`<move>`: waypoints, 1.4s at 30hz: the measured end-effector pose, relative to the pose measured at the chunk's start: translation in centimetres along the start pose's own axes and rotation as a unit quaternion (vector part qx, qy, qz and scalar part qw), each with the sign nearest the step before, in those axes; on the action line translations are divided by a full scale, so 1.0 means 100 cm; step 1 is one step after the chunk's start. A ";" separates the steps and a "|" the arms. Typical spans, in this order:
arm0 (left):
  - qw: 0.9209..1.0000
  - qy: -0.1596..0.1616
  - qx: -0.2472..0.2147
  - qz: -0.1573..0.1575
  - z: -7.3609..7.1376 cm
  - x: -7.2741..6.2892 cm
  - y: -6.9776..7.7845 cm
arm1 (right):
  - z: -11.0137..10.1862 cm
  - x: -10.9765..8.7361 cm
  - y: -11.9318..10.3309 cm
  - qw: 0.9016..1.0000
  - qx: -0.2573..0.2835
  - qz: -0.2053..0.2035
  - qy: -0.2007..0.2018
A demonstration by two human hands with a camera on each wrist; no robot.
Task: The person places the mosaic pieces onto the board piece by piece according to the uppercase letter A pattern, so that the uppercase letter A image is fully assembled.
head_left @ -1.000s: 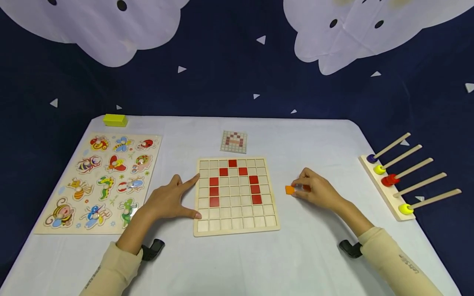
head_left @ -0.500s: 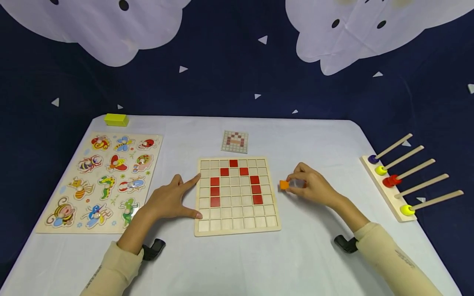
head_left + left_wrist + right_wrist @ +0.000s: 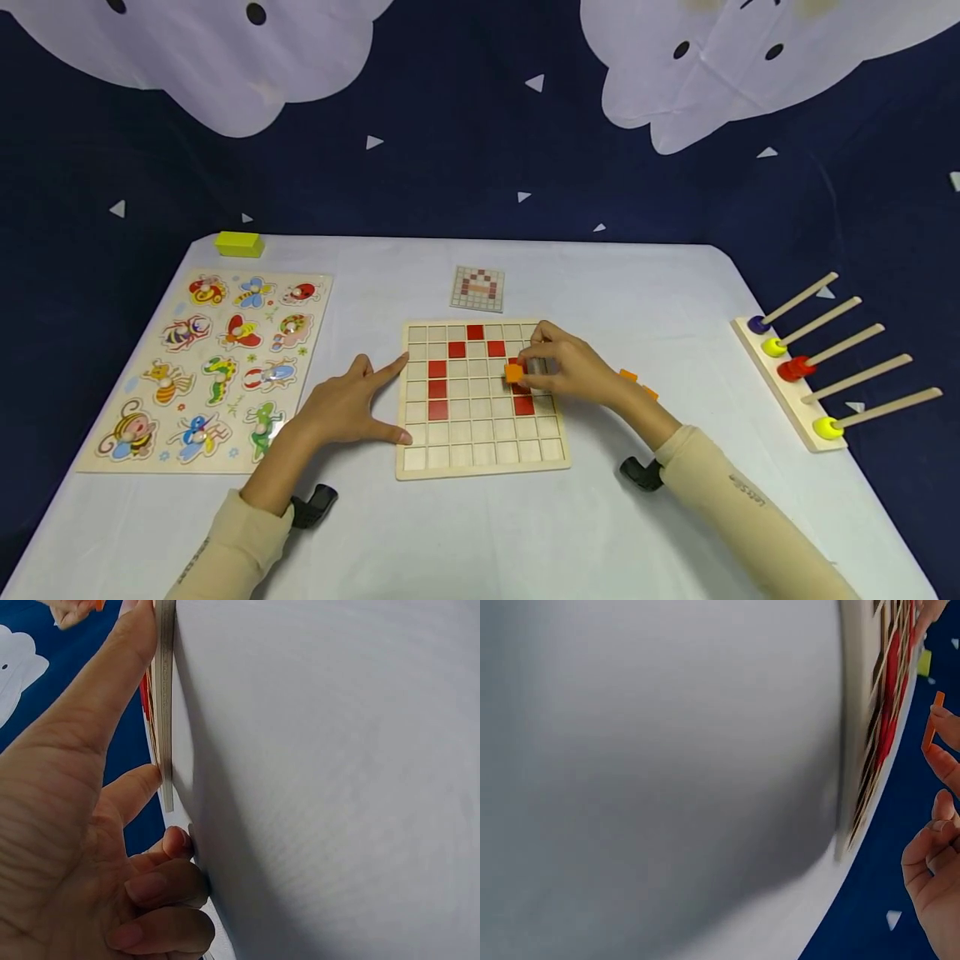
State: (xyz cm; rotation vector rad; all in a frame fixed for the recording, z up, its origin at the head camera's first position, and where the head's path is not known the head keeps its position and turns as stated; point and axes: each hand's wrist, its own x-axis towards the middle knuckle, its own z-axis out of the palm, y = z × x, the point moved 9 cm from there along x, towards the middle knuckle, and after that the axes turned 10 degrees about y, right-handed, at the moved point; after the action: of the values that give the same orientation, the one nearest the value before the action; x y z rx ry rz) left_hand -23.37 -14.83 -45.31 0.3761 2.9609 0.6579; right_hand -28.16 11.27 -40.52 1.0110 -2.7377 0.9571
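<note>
A wooden grid board [image 3: 483, 473] lies mid-table, with several red square tiles [image 3: 437, 388] set in an arch pattern. My left hand [image 3: 347, 404] touches its left edge with outstretched thumb and index finger; the left wrist view shows the other fingers curled below. Over the board's right part, my right hand [image 3: 573, 367] pinches an orange square tile [image 3: 513, 373] between thumb and fingertip. In the right wrist view this orange tile [image 3: 934, 724] appears edge-on, raised above the board. Beneath my right forearm, loose orange tiles [image 3: 628, 376] lie partly hidden on the table.
Behind the board lies a small pattern card [image 3: 477, 289]. An insect peg puzzle [image 3: 165, 412] occupies the left side, with a yellow-green block [image 3: 239, 244] at the back left corner. On the right stands a rack of wooden pegs [image 3: 795, 387] carrying coloured beads.
My right hand has carried the orange tile left from beside the board to above its right-hand red tiles. Loose orange tiles now show behind the forearm. My left hand has stayed at the edge.
</note>
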 end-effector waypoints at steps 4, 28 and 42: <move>1.000 0.000 0.000 0.001 0.000 0.000 0.001 | 0.016 0.011 -0.015 1.000 0.000 -0.017 -0.014; 1.000 -0.002 0.000 0.000 0.001 0.000 0.000 | 0.061 0.029 -0.052 0.997 -0.045 -0.041 -0.055; 1.000 -0.002 0.004 0.009 0.001 0.000 0.003 | 0.066 0.029 -0.054 0.994 -0.083 0.008 -0.070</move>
State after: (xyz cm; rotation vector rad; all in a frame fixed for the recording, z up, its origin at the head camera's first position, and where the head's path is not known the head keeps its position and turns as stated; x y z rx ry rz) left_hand -23.29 -14.57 -45.24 0.4041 2.9598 0.6469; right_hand -26.20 2.68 -42.19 1.0670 -2.8842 0.6704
